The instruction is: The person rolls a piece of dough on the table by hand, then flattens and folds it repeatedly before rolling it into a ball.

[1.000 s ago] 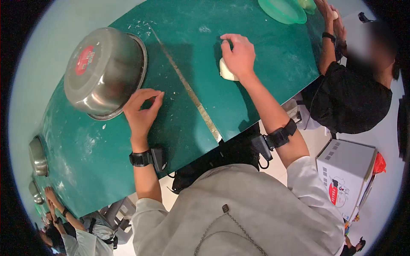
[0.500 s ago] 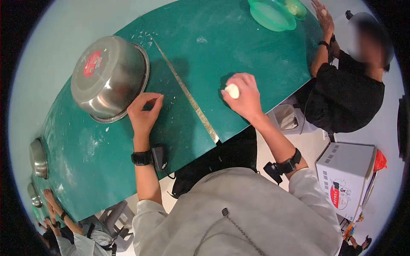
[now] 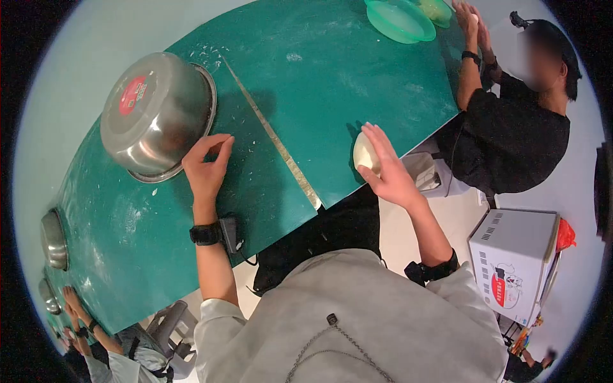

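Observation:
A smooth, pale lump of dough (image 3: 364, 155) rests on the green tabletop near its front edge. My right hand (image 3: 391, 171) lies along its right side, fingers stretched out and thumb at the near end, touching it without wrapping round it. Beside the overturned steel bowl (image 3: 153, 115), my left hand (image 3: 207, 165) is raised with thumb and index fingertip brought together in a pinch. Whatever is between those tips, if anything, is too small to make out. A thin patterned strip (image 3: 274, 137) runs across the table between my hands.
Green plastic bowls (image 3: 399, 22) stand at the far right, near a co-worker in black (image 3: 511, 140) whose hands are together. Smaller steel bowls (image 3: 55, 239) stand at the left, by another person's hands (image 3: 75, 305). A white box (image 3: 514, 262) is on the floor at right.
My right hand has moved nearer the table edge and to the right, its curled fingers now straightened along the dough. My left hand keeps its pinch. The co-worker's hands have come together.

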Demonstrator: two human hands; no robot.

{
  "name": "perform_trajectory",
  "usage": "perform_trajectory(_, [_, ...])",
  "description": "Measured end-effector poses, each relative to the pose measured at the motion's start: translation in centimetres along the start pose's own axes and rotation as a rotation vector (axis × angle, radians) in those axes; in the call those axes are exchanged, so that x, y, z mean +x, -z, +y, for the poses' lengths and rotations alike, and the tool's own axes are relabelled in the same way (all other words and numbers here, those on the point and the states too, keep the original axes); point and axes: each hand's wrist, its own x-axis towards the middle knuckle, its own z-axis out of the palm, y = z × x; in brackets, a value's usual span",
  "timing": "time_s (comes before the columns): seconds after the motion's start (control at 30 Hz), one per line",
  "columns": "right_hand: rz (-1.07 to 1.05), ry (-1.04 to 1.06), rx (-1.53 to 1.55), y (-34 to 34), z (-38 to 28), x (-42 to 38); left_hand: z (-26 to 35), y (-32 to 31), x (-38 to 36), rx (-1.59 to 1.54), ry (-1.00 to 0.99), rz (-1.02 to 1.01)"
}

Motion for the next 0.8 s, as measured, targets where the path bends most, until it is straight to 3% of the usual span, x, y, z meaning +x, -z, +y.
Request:
perform_trajectory(0.2, [0.132, 0.011, 0.06, -1.5, -0.2, 1.1, 0.5, 0.0, 0.3, 0.056, -0.102, -0.041])
perform_trajectory(0.27, [0.124, 0.024, -0.117, -1.7, -0.2, 1.8, 0.9, 0.0, 0.2, -0.02, 0.066, -0.08])
perform_trajectory(0.4, [0.123, 0.081, -0.217, -1.8, 0.6, 3.7, 0.9, 0.0, 0.3, -0.004, 0.122, -0.115])
perform_trajectory(0.47, [0.141, 0.108, -0.296, -1.8, 1.0, 4.7, 0.3, 0.1, 0.4, 0.106, -0.096, -0.132])
perform_trajectory(0.8, [0.11, 0.037, -0.231, -2.3, 4.0, 11.5, 1.3, 0.0, 0.5, 0.051, 0.014, -0.136])
